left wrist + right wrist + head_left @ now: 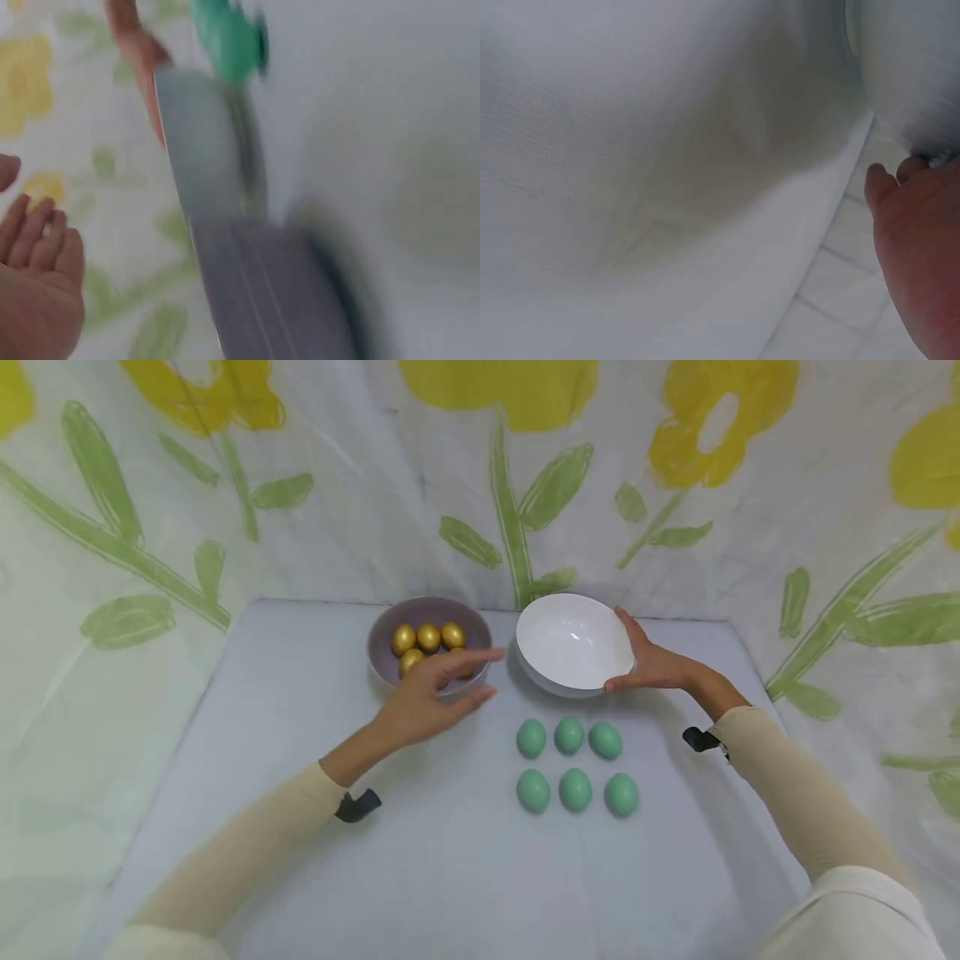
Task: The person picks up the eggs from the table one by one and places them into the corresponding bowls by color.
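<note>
Clamping the white bowl (572,639) by its right side with the right grip (654,662), the nearer of the two, at the far end of the worktop (450,860), just beyond two rows of green eggs (575,790); holding the left grip (431,700) apart and empty above the near rim of the grey bowl (384,653), with fingers pointing right toward the white bowl

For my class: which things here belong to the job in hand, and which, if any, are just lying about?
Likely part of the job:
- white bowl, held by the right hand
- mauve bowl of golden eggs, left hand near it
- six green eggs, in two rows

Likely just surroundings:
- floral sheet behind
- pale tabletop
- black wrist fittings
</note>
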Demonstrator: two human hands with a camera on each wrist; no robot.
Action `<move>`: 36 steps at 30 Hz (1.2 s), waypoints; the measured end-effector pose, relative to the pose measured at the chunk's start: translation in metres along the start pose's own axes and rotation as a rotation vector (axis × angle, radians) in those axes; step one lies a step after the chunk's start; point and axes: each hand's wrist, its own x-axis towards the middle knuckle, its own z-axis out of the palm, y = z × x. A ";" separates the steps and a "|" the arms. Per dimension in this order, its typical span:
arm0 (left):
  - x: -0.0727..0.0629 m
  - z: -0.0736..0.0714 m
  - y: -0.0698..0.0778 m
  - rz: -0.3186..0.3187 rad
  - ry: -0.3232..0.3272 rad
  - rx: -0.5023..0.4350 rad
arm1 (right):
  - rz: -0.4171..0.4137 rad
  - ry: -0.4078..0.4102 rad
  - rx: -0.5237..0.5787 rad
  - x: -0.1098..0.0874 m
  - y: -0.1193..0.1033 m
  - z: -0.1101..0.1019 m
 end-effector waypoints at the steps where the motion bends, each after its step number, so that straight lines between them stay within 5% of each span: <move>1: 0.001 0.013 0.002 -0.023 -0.026 0.002 | 0.004 -0.005 0.011 -0.002 -0.003 -0.001; 6: 0.007 0.064 -0.006 -0.182 -0.160 0.014 | 0.023 -0.010 0.041 -0.005 -0.006 -0.002; 13: 0.015 0.093 -0.030 -0.285 -0.314 0.275 | 0.036 0.022 0.010 0.000 0.023 0.000; 30: 0.019 0.107 -0.042 -0.251 -0.365 0.296 | 0.038 0.016 0.010 0.003 0.025 -0.002; 36: 0.032 0.101 -0.028 -0.228 -0.368 0.151 | 0.068 0.005 0.022 -0.002 0.020 -0.004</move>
